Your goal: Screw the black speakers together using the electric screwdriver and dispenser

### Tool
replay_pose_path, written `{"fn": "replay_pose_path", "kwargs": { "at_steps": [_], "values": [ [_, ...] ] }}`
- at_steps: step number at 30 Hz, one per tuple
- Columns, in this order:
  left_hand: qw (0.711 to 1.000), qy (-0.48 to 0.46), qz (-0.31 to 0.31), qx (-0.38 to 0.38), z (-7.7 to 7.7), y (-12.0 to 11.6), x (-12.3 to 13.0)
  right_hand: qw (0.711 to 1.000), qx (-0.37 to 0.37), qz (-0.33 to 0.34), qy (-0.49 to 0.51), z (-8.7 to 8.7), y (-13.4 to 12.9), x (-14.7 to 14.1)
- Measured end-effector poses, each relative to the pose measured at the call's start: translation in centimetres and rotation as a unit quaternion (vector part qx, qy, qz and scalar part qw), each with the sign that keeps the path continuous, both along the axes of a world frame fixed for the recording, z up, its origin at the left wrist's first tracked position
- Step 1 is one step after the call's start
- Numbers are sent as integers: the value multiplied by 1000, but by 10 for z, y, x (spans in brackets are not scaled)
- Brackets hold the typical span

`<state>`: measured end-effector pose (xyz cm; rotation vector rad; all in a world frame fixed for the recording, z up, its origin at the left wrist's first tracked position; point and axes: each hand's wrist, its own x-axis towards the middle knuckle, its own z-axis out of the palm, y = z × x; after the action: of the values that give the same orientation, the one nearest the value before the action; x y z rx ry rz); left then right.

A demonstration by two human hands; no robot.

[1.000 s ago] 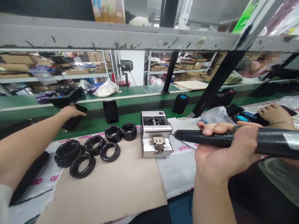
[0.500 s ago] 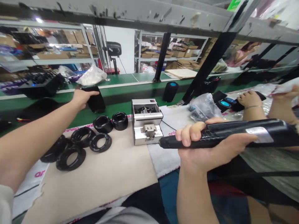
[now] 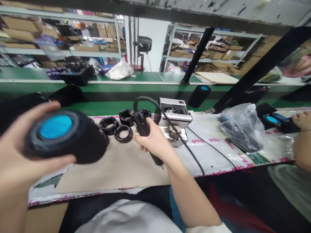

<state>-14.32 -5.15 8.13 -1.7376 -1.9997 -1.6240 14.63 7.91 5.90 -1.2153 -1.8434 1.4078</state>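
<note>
My left hand [image 3: 13, 155] is wrapped round a black cylindrical speaker [image 3: 85, 137], tilted so its blue end disc faces me; both are slightly blurred. My right hand [image 3: 154, 139] grips a black electric screwdriver [image 3: 141, 124], its bit end pointing down over the beige sheet and its cable looping from the top. Just beyond that hand are several black plastic rings [image 3: 123, 133], some partly hidden behind the screwdriver and the speaker. A silver metal screw feeder [image 3: 178, 118] stands right beside my right hand.
Another blue-ended speaker [image 3: 199, 96] stands at the back by a slanted black post [image 3: 252, 69]. To the right lie a clear plastic bag [image 3: 243, 127] and more speakers, with a co-worker's hand [image 3: 303, 121]. A metal shelf beam [image 3: 155, 14] runs overhead.
My left hand has brought the speaker from the back of the bench towards me. My right hand has swung the screwdriver left, from level to bit down. The view has shifted left.
</note>
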Motion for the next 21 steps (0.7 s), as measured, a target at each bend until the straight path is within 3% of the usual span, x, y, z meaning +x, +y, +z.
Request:
{"fn": "replay_pose_path", "kwargs": {
  "at_steps": [3,5,7,11,14,17,21],
  "values": [
    [989,-86,-38,-111,-49,-38,40,993,52,37,-102,-9,6,-29],
    [977,-163,-35,-131,-75,-49,65,981,88,60,-161,-16,7,-46],
    [973,-194,-29,-120,-90,-53,84,968,116,77,-210,-24,8,-62],
    [971,-213,-47,-95,-97,-53,94,946,143,93,-275,-38,9,-83],
    [964,-237,-70,-98,-99,-52,88,942,148,85,-289,-36,9,-86],
    [958,-250,-95,-99,-104,-52,81,949,143,69,-274,-22,1,-70],
    [954,-240,-134,-119,-107,-51,70,961,129,68,-236,-5,-21,-27]
  ]
}}
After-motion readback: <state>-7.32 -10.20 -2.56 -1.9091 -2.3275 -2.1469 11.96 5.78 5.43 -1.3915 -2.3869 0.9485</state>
